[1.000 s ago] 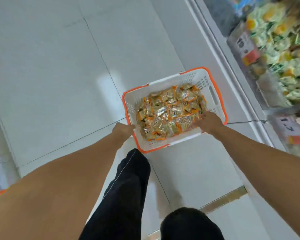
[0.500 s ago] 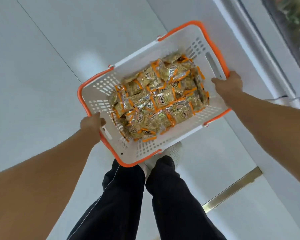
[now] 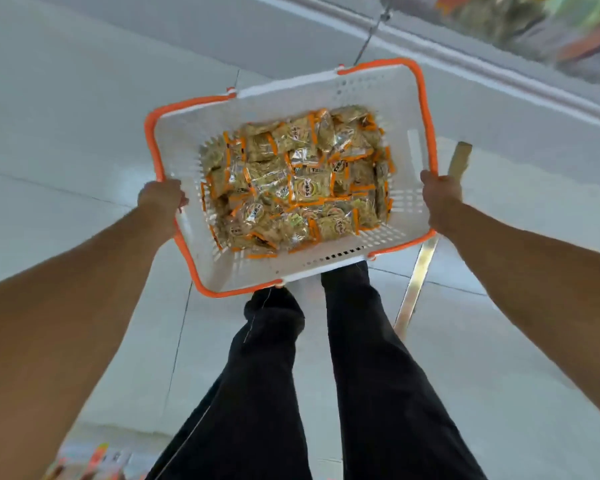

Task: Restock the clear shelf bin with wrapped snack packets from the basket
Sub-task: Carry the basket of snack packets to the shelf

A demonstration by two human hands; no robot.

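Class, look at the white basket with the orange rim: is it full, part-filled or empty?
Part-filled. Snack packets cover the floor of the basket, but its white walls stand bare above the pile, well below the orange rim.

White perforated basket (image 3: 378, 95) with orange rim, held level above the floor, gripped at both short sides; its bottom is covered by a loose heap of orange-edged clear-wrapped snack packets (image 3: 298, 181)
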